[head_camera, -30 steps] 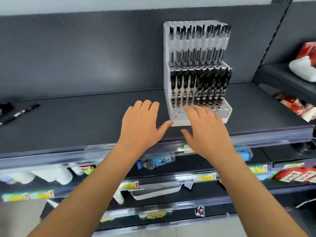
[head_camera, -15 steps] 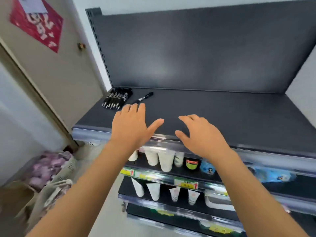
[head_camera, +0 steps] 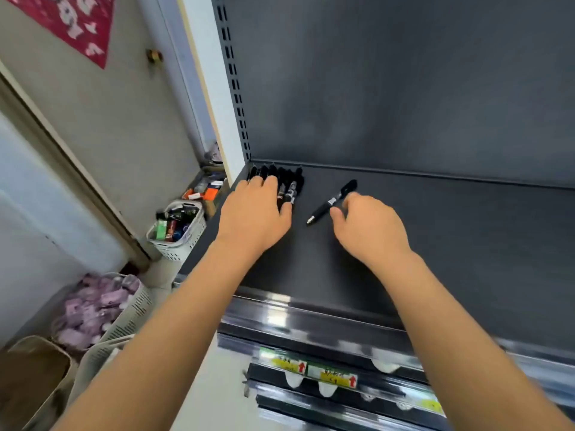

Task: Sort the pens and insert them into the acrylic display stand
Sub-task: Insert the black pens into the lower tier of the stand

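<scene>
At mid-frame the left hand (head_camera: 253, 213) lay flat, fingers spread over the row of pens (head_camera: 287, 188), gripping nothing. To gather well, it should bunch them together first. Just right, the right hand (head_camera: 367, 227) curled half-open beside the single pen (head_camera: 331, 202), not yet holding it.

Shelving: dark grey metal shelf (head_camera: 435, 244) with slotted upright | Wall: beige plaster wall (head_camera: 102, 113) | Floor: white plastic baskets (head_camera: 182, 241).

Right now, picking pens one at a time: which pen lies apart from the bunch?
The single black pen by the right hand; the others lie bunched under the left hand.
</scene>
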Available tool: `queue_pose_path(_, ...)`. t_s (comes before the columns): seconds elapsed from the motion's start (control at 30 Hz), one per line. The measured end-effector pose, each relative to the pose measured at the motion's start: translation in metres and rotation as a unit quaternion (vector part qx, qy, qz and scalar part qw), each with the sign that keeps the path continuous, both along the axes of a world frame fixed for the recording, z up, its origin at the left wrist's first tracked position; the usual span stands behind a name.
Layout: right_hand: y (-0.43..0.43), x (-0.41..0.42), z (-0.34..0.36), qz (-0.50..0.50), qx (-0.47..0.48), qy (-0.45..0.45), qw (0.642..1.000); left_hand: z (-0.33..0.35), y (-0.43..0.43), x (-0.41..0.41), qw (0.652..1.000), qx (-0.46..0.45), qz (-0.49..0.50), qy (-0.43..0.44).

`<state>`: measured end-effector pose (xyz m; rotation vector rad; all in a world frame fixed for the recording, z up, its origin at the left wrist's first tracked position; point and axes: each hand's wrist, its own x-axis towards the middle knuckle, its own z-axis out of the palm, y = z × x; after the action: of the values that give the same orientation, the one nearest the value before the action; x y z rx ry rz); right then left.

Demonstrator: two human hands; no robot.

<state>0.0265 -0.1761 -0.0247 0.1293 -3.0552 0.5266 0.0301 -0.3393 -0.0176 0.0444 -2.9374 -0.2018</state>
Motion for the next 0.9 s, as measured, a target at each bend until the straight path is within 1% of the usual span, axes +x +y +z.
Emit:
queue_pose_path(0.1,-0.016,-0.028,0.008,-0.069,-0.015,-0.065,0.995,-0.002,-0.006,-0.024,0.996,0.085,-0.007,-0.027)
queue_pose_path(0.17,-0.027,-0.051,0.007,-0.097,-0.041,-0.091,0.990,-0.002,-0.014,-0.046,0.991,0.115,-0.023,-0.058)
queue_pose_path(0.3,-0.046,-0.073,0.010,-0.107,-0.140,-0.155,0.972,-0.003,-0.031,-0.077,0.974,0.195,-0.054,-0.103)
queue_pose_path(0.37,-0.055,-0.078,0.014,-0.114,-0.169,-0.160,0.966,-0.005,-0.037,-0.090,0.966,0.213,-0.075,-0.130)
queue_pose_path(0.5,-0.075,-0.079,0.019,-0.158,-0.167,-0.162,0.960,-0.007,-0.047,-0.107,0.939,0.261,-0.119,-0.189)
queue_pose_path(0.6,-0.085,-0.083,0.025,-0.206,-0.158,-0.181,0.949,-0.008,-0.053,-0.113,0.915,0.299,-0.152,-0.226)
queue_pose_path(0.7,-0.092,-0.084,0.026,-0.254,-0.157,-0.190,0.935,-0.009,-0.056,-0.117,0.905,0.304,-0.183,-0.234)
queue_pose_path(0.8,-0.099,-0.082,0.022,-0.287,-0.159,-0.199,0.923,-0.011,-0.058,-0.117,0.894,0.333,-0.214,-0.213)
queue_pose_path(0.9,-0.098,-0.078,0.016,-0.309,-0.208,-0.184,0.910,-0.013,-0.061,-0.116,0.879,0.368,-0.229,-0.199)
